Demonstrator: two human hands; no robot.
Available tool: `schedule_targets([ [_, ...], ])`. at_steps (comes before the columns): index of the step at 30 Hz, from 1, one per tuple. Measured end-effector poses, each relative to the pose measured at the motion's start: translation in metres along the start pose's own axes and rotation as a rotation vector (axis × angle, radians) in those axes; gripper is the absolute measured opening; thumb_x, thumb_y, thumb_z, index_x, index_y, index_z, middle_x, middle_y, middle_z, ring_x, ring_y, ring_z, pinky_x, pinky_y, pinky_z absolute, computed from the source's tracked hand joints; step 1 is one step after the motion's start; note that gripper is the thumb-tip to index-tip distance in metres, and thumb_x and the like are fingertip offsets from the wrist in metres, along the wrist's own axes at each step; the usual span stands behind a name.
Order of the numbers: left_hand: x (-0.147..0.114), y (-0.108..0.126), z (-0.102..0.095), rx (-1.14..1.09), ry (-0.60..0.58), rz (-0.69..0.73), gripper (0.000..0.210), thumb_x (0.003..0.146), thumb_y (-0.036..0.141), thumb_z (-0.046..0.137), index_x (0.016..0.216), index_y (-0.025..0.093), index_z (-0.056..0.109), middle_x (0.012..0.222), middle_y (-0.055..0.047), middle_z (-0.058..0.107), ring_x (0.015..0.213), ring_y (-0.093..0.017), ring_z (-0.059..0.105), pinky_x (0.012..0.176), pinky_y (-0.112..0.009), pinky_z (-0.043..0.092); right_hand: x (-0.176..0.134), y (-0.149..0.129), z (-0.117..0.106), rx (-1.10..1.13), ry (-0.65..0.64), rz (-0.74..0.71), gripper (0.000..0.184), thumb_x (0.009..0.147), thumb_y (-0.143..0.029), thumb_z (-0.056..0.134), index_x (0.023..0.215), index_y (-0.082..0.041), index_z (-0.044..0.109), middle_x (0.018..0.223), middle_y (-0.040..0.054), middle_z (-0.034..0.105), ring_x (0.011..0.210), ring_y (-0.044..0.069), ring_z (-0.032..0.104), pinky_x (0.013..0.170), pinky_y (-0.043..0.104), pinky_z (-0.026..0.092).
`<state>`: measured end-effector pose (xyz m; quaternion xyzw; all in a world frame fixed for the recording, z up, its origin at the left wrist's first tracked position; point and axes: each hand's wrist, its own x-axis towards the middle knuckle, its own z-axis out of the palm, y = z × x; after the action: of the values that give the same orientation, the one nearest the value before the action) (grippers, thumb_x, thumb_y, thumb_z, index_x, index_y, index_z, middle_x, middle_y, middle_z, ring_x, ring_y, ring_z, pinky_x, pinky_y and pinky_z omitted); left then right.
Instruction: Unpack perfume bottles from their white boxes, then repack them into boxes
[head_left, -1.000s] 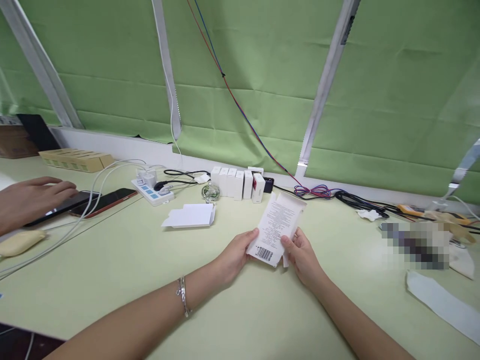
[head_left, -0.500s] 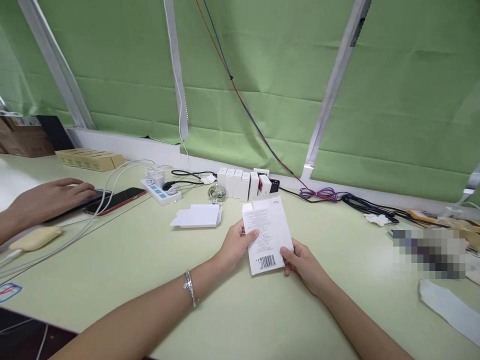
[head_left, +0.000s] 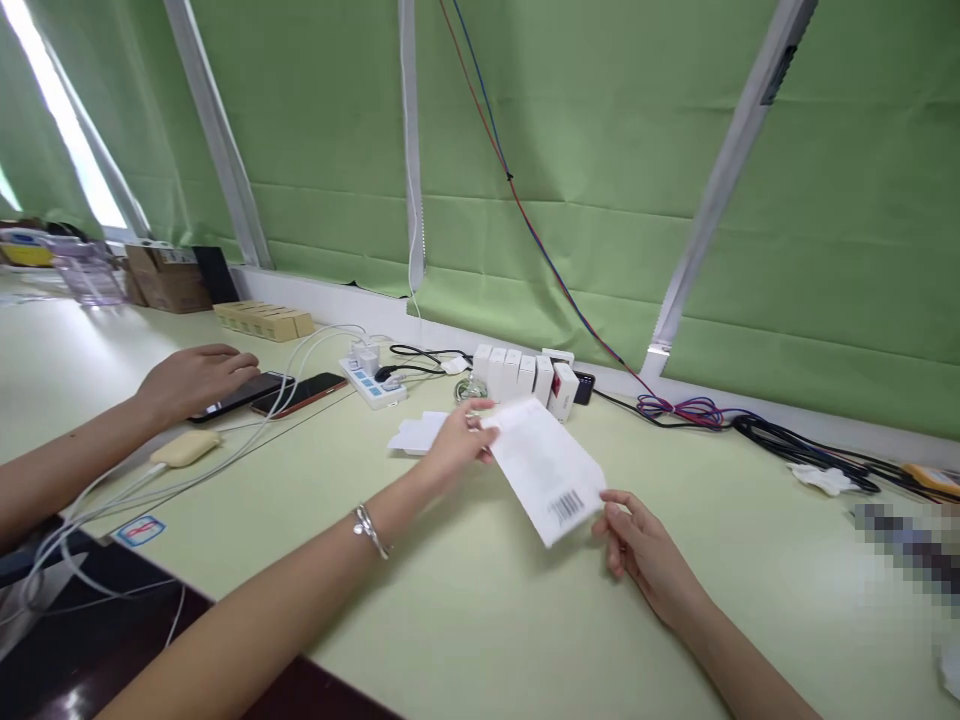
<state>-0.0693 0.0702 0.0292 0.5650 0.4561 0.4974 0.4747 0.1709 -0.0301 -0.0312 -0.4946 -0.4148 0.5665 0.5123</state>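
White carton: it is hanging over the pale green tabletop, in front of the person, between the two hands.
Long axis: it is running slantwise, from the far left down to the near right.
Barcode end: the barcode is marking the near end, which is pointing toward the person and to the right; the opposite end is pointing away, toward the row of small white boxes.
Printed face: it is facing up toward the person, its finer print blurring.
Left hand: it is grasping the carton's far-left corner, the thumb lying over the edge.
Right hand: its fingertips are meeting or nearly meeting the near-right corner, fingers curling loosely; whether they are gripping, I cannot tell.
Behind the left hand: a white card piece is lying on the tabletop.
Far left: another person's hand is resting over a dark phone.
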Motion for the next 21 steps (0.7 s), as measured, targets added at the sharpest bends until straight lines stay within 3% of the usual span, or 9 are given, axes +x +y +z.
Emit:
schedule_targets([
  [5,0.017,-0.005,-0.088,0.32,0.331,0.027,0.032,0.07,0.014,0.046,0.102,0.019,0.048,0.058,0.006,0.048,0.046,-0.01,0.051,0.051,-0.023,0.044,-0.003,0.001,0.001,-0.018,-0.028,0.021,0.039,0.073,-0.052,0.061,0.097,-0.023,0.052,0.072,-0.0023,0.058,0.048,0.01,0.048,0.045,0.024,0.041],
  [8,0.011,-0.022,-0.117,0.584,0.365,-0.025,0.021,0.067,0.014,0.046,0.084,0.018,0.057,0.049,0.004,0.048,0.045,-0.014,0.05,0.051,-0.026,0.041,-0.001,0.003,0.0,-0.026,-0.037,0.033,0.04,0.072,-0.054,0.062,0.095,-0.023,0.053,0.07,-0.0027,0.058,0.049,0.01,0.048,0.046,0.024,0.041],
  [11,0.004,-0.034,-0.124,0.799,0.316,-0.025,0.015,0.067,0.017,0.048,0.076,0.019,0.06,0.055,0.0,0.056,0.055,-0.018,0.056,0.057,-0.028,0.042,0.001,0.006,-0.002,-0.017,-0.047,0.045,0.039,0.073,-0.054,0.061,0.095,-0.023,0.052,0.07,-0.003,0.058,0.05,0.01,0.047,0.047,0.024,0.042],
  [15,0.001,-0.027,-0.116,1.011,0.256,0.05,0.019,0.073,0.027,0.048,0.082,0.017,0.062,0.087,-0.01,0.064,0.087,-0.028,0.058,0.076,-0.036,0.044,0.002,0.006,-0.003,0.0,-0.066,0.043,0.038,0.074,-0.053,0.06,0.095,-0.023,0.051,0.07,-0.0031,0.058,0.051,0.009,0.048,0.047,0.023,0.041],
  [18,0.002,-0.016,-0.105,1.133,0.169,0.181,0.037,0.079,0.037,0.045,0.106,0.015,0.057,0.122,-0.015,0.05,0.116,-0.034,0.041,0.096,-0.045,0.032,0.001,0.005,-0.003,0.01,-0.074,0.048,0.037,0.074,-0.052,0.061,0.093,-0.022,0.051,0.07,-0.0031,0.058,0.051,0.009,0.048,0.047,0.023,0.041],
  [21,0.012,-0.009,-0.096,1.217,-0.032,0.3,0.052,0.081,0.044,0.045,0.126,0.018,0.044,0.14,-0.011,0.035,0.13,-0.028,0.025,0.106,-0.041,0.021,0.001,0.004,-0.002,0.013,-0.087,0.045,0.035,0.076,-0.05,0.06,0.093,-0.022,0.051,0.069,-0.0031,0.058,0.051,0.009,0.048,0.048,0.023,0.042],
])
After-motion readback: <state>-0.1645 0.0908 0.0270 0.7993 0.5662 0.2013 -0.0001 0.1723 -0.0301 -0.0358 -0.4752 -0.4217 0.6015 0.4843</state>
